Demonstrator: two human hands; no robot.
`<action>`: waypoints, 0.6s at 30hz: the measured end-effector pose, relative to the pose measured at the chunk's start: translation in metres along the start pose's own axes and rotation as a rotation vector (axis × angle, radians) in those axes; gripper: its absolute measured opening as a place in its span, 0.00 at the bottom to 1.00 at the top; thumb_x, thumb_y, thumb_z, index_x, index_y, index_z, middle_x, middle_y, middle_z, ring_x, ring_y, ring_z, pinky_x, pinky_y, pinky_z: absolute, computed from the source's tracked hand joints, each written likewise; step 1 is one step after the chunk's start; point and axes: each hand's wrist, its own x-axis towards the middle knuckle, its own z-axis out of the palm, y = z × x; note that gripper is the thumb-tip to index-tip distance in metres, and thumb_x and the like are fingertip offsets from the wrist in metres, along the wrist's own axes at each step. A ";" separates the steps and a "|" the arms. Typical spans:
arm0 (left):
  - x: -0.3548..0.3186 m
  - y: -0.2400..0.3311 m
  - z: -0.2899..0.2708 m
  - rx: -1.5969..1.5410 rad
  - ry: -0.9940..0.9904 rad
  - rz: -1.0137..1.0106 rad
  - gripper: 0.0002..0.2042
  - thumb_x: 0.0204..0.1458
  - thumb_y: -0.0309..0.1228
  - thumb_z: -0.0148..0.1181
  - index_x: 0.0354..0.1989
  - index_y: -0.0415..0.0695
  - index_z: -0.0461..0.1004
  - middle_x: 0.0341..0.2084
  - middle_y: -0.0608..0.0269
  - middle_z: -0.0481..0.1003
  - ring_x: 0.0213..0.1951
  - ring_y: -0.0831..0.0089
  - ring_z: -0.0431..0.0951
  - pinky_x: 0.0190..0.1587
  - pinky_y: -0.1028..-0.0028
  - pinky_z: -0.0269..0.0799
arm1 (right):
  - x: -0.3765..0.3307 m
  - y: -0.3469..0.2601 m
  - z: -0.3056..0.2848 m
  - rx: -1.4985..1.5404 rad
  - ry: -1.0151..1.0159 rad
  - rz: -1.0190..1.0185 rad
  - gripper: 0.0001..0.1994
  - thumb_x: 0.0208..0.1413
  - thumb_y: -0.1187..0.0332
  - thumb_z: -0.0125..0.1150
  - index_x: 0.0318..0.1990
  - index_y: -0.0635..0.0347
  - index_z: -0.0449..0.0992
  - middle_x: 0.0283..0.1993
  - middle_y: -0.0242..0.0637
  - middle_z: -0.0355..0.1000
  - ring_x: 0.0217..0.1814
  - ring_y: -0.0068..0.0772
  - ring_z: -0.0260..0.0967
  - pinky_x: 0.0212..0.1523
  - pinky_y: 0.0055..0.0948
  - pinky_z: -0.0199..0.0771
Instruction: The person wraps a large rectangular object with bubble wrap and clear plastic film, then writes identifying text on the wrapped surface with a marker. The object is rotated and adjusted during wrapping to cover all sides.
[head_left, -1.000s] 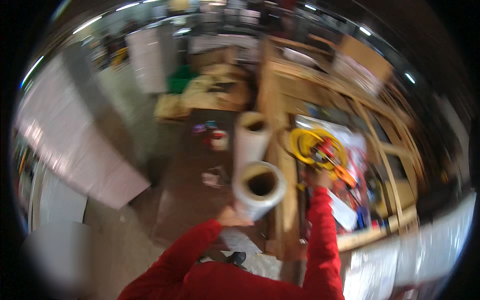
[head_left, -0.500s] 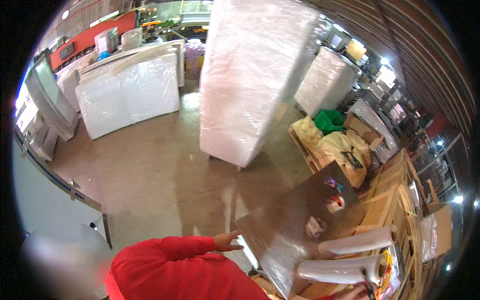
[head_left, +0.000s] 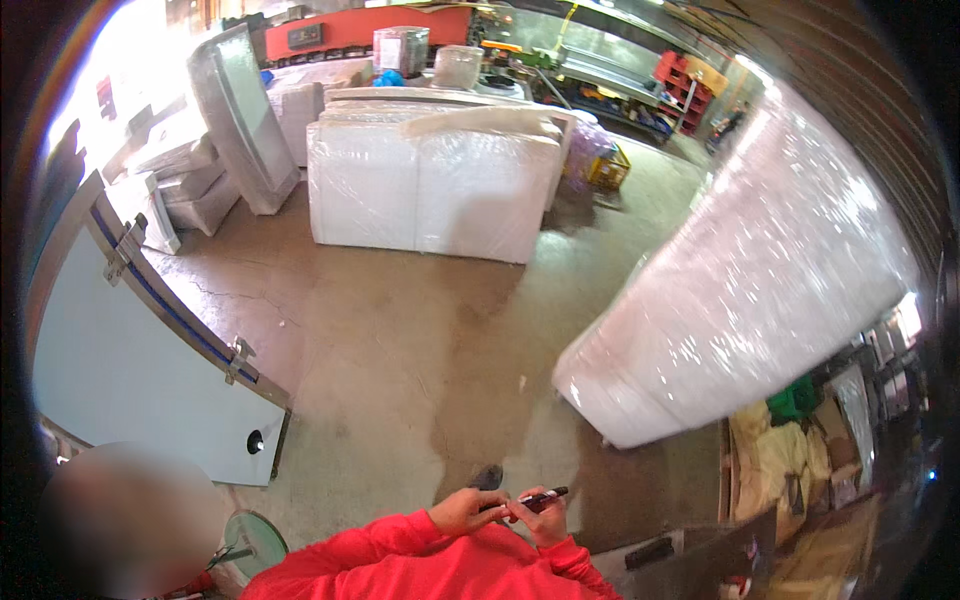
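In front of my red-sleeved chest, my two hands meet around a black marker pen (head_left: 550,494). My right hand (head_left: 543,520) is closed around it, with its dark end pointing up to the right. The fingers of my left hand (head_left: 466,511) are pinched at the pen's other end, touching the right hand's fingertips. What exactly they grip there is partly hidden by the fingers.
A tall plastic-wrapped block (head_left: 740,290) stands on the right. Wrapped white panels (head_left: 430,190) stand ahead. At left is a pale door-like panel (head_left: 150,370) with metal latches, near a round green disc (head_left: 255,545). A dark tabletop (head_left: 715,550) lies lower right.
My view has swung left, away from the table with the film rolls. My right hand has come from those rolls to my chest with the marker, and my left hand has joined it.
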 end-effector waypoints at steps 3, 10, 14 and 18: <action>0.043 -0.007 -0.038 0.006 0.266 0.075 0.14 0.64 0.36 0.58 0.50 0.39 0.78 0.31 0.50 0.80 0.32 0.70 0.78 0.37 0.66 0.73 | 0.093 -0.013 0.005 0.067 -0.055 0.038 0.08 0.64 0.67 0.63 0.36 0.63 0.75 0.31 0.37 0.79 0.29 0.27 0.76 0.33 0.28 0.77; 0.164 0.009 -0.196 0.130 0.510 -0.255 0.13 0.65 0.36 0.57 0.43 0.37 0.79 0.23 0.60 0.75 0.26 0.78 0.69 0.31 0.70 0.69 | 0.333 -0.107 0.022 0.082 -0.221 -0.041 0.21 0.71 0.52 0.51 0.40 0.63 0.77 0.28 0.32 0.73 0.27 0.22 0.69 0.30 0.25 0.69; 0.235 0.034 -0.274 0.133 0.690 -0.125 0.15 0.66 0.38 0.55 0.36 0.36 0.76 0.18 0.64 0.71 0.22 0.78 0.68 0.25 0.73 0.65 | 0.440 -0.167 0.046 0.315 -0.317 -0.028 0.17 0.70 0.54 0.53 0.41 0.61 0.77 0.29 0.29 0.72 0.27 0.20 0.65 0.30 0.24 0.67; 0.326 0.029 -0.344 0.221 0.681 -0.038 0.13 0.64 0.35 0.56 0.33 0.37 0.74 0.18 0.54 0.71 0.22 0.73 0.69 0.26 0.69 0.64 | 0.533 -0.188 0.044 0.019 -0.571 -0.256 0.10 0.65 0.59 0.63 0.40 0.56 0.77 0.26 0.25 0.70 0.26 0.15 0.65 0.26 0.21 0.63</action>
